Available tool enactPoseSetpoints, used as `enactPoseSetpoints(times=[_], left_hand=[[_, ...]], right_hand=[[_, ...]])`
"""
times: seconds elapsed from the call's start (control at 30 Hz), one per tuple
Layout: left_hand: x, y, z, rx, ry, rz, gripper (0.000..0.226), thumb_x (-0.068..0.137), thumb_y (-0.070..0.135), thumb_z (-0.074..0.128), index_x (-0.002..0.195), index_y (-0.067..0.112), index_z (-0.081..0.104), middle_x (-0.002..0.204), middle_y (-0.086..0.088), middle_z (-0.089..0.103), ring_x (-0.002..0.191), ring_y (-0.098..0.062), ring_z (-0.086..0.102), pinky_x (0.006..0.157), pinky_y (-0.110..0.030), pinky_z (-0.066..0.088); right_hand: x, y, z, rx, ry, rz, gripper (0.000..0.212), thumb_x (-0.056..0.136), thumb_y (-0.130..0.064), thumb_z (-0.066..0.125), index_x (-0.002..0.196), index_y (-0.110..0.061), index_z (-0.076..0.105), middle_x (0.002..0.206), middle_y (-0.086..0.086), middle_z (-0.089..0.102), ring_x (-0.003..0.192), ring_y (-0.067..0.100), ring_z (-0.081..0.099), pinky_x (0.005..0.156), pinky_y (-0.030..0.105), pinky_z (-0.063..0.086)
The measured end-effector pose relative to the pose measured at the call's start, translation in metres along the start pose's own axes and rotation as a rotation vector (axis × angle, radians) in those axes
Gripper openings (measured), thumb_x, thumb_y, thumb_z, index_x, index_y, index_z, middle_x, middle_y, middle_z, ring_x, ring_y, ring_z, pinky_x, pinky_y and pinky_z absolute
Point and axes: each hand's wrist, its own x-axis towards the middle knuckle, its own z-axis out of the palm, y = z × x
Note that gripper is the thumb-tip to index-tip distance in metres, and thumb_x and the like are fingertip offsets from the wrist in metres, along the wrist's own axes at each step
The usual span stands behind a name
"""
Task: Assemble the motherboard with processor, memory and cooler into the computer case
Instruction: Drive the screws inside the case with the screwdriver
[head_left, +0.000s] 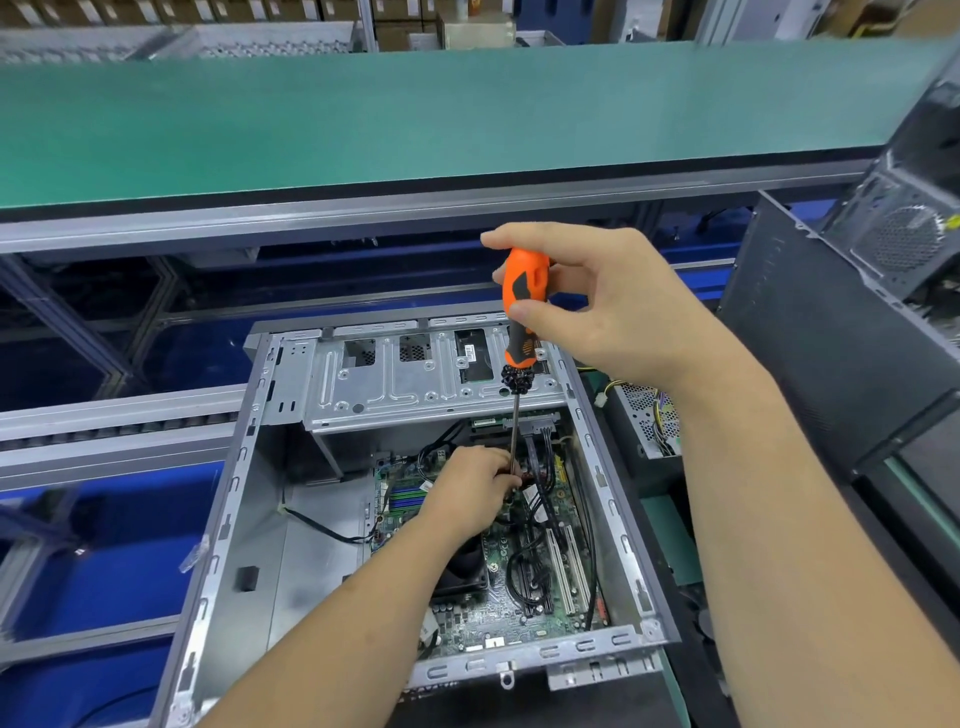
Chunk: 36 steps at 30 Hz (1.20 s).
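Right hand (597, 306) grips the upright screwdriver (521, 312) by its orange handle. Left hand (470, 486) pinches its shaft low, above the motherboard (519, 582) seated inside the open case (249, 499).

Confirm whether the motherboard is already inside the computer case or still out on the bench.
Inside. The motherboard lies flat on the floor of the open computer case, with cables across it, while both hands work a screwdriver down onto it.

Bright even light, soft shadows, blurred, bowed edges
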Motion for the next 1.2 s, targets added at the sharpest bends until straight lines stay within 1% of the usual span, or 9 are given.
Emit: enactPoseSetpoints(times=[0.23,0.33,0.47,0.6,0.7,0.83,0.93,1.07,1.2], left_hand=[[0.0029,-0.0042,0.0027,0.051,-0.005,0.009,0.022,0.100,0.017,0.057,0.078,0.018,0.061,0.098,0.000,0.067,0.067,-0.007,0.048,0.070,-0.026,0.042],[0.0025,-0.0047,0.0037,0.051,-0.005,0.015,0.021,0.100,0.018,0.057,0.079,0.017,0.062,0.098,-0.002,0.068,0.074,-0.016,0.057,0.074,-0.031,0.049],[0.0026,-0.0055,0.0046,0.077,-0.012,0.022,0.021,0.101,0.017,0.056,0.081,0.019,0.061,0.096,0.003,0.067,0.073,-0.014,0.057,0.078,-0.032,0.052],[0.0027,-0.0066,0.0053,0.075,-0.027,0.015,0.017,0.101,0.017,0.055,0.085,0.020,0.062,0.101,0.000,0.069,0.084,-0.018,0.062,0.083,-0.035,0.053],[0.0025,-0.0070,0.0057,0.075,-0.029,0.009,0.015,0.101,0.018,0.055,0.093,0.015,0.068,0.104,-0.001,0.070,0.091,-0.021,0.063,0.086,-0.037,0.053],[0.0023,-0.0081,0.0066,0.059,-0.026,0.006,0.016,0.101,0.018,0.055,0.090,0.014,0.066,0.103,-0.001,0.070,0.086,-0.019,0.063,0.083,-0.036,0.054],[0.0023,-0.0085,0.0059,0.053,-0.016,0.012,0.017,0.101,0.022,0.055,0.094,0.015,0.068,0.093,0.000,0.070,0.076,-0.015,0.061,0.076,-0.032,0.052],[0.0017,-0.0088,0.0053,0.040,-0.010,0.021,0.018,0.101,0.021,0.056,0.089,0.016,0.069,0.096,0.001,0.070,0.083,-0.016,0.063,0.081,-0.031,0.052],[0.0011,-0.0086,0.0054,0.053,-0.009,0.051,0.021,0.101,0.020,0.055,0.083,0.018,0.065,0.098,0.001,0.070,0.081,-0.016,0.061,0.083,-0.028,0.050]], right_hand=[[-0.0014,0.0009,0.0001,-0.035,0.097,-0.011,0.041,0.086,-0.015,0.079,0.124,-0.023,0.068,0.097,-0.005,0.069,0.088,0.011,0.068,0.082,0.018,0.053],[-0.0026,-0.0007,0.0013,0.062,0.069,-0.024,0.038,0.092,-0.008,0.071,0.128,-0.022,0.066,0.111,0.000,0.072,0.106,0.010,0.069,0.094,0.028,0.056],[-0.0026,-0.0009,0.0021,0.029,0.130,-0.043,0.030,0.086,-0.011,0.078,0.115,-0.018,0.073,0.097,0.004,0.071,0.093,0.020,0.069,0.088,0.038,0.057],[-0.0045,-0.0016,0.0027,0.079,0.056,-0.004,0.042,0.087,-0.003,0.074,0.124,-0.022,0.067,0.107,0.003,0.073,0.103,0.016,0.070,0.091,0.030,0.058],[-0.0029,-0.0017,0.0032,0.007,0.094,-0.009,0.037,0.084,-0.012,0.080,0.117,-0.023,0.069,0.096,-0.002,0.071,0.090,0.014,0.069,0.085,0.028,0.056],[-0.0051,-0.0035,0.0016,0.083,0.074,-0.004,0.039,0.090,-0.005,0.072,0.123,-0.025,0.067,0.112,-0.001,0.071,0.107,0.015,0.069,0.092,0.033,0.058],[-0.0037,-0.0044,0.0012,0.013,0.098,-0.021,0.035,0.086,-0.011,0.079,0.118,-0.020,0.071,0.095,-0.003,0.068,0.091,0.016,0.067,0.086,0.033,0.057],[-0.0035,-0.0057,0.0021,0.071,0.015,0.001,0.046,0.087,-0.003,0.075,0.128,-0.023,0.066,0.110,0.002,0.073,0.106,0.010,0.069,0.089,0.018,0.055],[-0.0024,-0.0054,0.0035,0.051,0.024,-0.027,0.046,0.088,-0.004,0.075,0.127,-0.025,0.066,0.105,0.011,0.073,0.100,0.019,0.070,0.096,0.028,0.056]])
